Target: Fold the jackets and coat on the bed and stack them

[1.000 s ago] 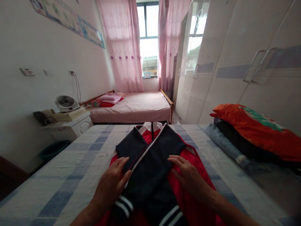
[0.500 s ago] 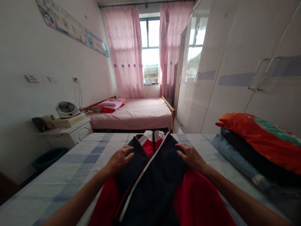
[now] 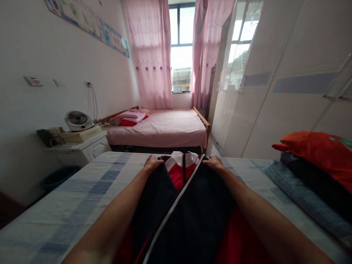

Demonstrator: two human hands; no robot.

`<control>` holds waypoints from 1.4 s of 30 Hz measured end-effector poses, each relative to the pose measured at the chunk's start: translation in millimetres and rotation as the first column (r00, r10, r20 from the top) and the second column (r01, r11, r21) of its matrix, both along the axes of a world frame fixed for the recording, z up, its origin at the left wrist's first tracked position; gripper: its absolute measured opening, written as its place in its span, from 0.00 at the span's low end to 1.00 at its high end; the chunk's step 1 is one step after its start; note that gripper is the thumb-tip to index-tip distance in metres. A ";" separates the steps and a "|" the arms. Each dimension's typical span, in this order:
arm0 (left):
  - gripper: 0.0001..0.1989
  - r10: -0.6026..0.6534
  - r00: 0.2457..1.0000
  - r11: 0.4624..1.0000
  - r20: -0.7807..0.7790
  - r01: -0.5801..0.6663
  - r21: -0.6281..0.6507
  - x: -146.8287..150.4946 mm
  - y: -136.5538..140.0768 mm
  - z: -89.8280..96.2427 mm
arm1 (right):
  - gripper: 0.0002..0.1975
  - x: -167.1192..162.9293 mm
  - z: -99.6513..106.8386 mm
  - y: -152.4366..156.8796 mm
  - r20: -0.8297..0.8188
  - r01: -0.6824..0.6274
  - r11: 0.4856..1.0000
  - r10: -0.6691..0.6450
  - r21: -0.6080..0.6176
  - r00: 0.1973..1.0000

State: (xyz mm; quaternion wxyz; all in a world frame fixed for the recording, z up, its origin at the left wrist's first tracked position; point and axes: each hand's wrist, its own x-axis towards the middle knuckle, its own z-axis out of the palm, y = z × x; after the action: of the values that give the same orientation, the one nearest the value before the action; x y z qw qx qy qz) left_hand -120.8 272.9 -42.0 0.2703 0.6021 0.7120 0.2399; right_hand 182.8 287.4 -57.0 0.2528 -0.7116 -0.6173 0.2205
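A dark navy and red jacket [image 3: 198, 205] with a white collar and white piping lies front side up on the bed in front of me. Its collar points to the far edge of the mattress. My left hand [image 3: 153, 164] grips the cloth at the left shoulder, fingers closed. At the opposite shoulder, my right hand [image 3: 214, 163] pinches the fabric in the same way. The red sleeves run down toward me, partly hidden under my forearms.
The jacket rests on a striped bed sheet [image 3: 82, 198]. To the right sits a stack of folded clothes [image 3: 316, 172], orange on top. Beyond stands a second bed [image 3: 170, 128] with pink bedding. A nightstand [image 3: 93, 146] holding a small fan [image 3: 78, 120] is at the left.
Both hands have moved forward from the jacket's chest to its shoulders and closed on the cloth. The view has shifted slightly, and the clothes stack appears farther right.
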 end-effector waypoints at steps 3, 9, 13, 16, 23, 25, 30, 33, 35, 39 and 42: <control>0.13 -0.033 0.983 0.999 0.180 0.039 -0.025 3.2 -1.8 13.3 | 0.13 -5.0 11.2 -7.3 -0.080 -0.033 0.998 0.037 0.048 0.996; 0.16 -0.248 0.873 0.965 0.421 0.184 0.188 -16.9 -67.5 72.1 | 0.13 4.3 63.4 -81.2 -0.182 -0.134 0.941 0.197 0.310 0.963; 0.14 -0.433 0.877 0.875 0.207 0.355 0.328 -48.6 -163.5 89.4 | 0.09 30.1 80.2 -175.3 -0.018 -0.213 0.843 0.255 0.494 0.967; 0.05 -0.552 0.834 0.798 -0.018 0.535 0.278 -64.0 -238.3 68.4 | 0.04 51.3 58.8 -247.7 0.192 -0.405 0.758 0.358 0.512 0.914; 0.21 -0.541 0.753 0.716 -0.376 0.646 0.263 -61.1 -323.2 1.4 | 0.14 68.7 -18.6 -332.3 0.562 -0.673 0.632 0.418 0.384 0.714; 0.27 -0.504 0.728 0.679 -0.465 0.666 0.308 -55.1 -326.3 0.6 | 0.16 62.4 -16.6 -335.4 0.636 -0.721 0.582 0.404 0.376 0.658; 0.15 -0.487 0.755 0.561 -0.439 0.655 0.506 -39.4 -321.4 19.3 | 0.08 36.5 19.0 -337.3 0.560 -0.752 0.546 0.514 0.371 0.650; 0.15 -0.437 0.843 0.586 -0.313 0.531 0.613 -39.8 -327.2 32.0 | 0.08 32.6 35.9 -345.6 0.441 -0.652 0.583 0.480 0.485 0.758; 0.15 -0.496 0.818 0.600 -0.291 0.565 0.565 -46.1 -337.5 35.7 | 0.10 35.7 42.2 -356.0 0.390 -0.649 0.615 0.519 0.448 0.760; 0.18 -0.615 0.763 0.711 -0.198 0.646 0.278 -56.8 -352.5 37.0 | 0.17 36.0 54.2 -373.1 0.227 -0.717 0.687 0.684 0.120 0.693; 0.14 -0.505 0.844 0.800 -0.181 0.536 0.269 -41.1 -338.3 44.7 | 0.16 19.1 67.7 -361.0 0.221 -0.608 0.764 0.568 0.218 0.793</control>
State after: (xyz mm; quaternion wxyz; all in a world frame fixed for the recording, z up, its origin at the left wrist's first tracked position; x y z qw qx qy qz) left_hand -161.9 -65.4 2.7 0.1919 0.8204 0.4851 0.2342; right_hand 201.9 -73.6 10.7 0.2235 -0.4529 -0.8502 0.1485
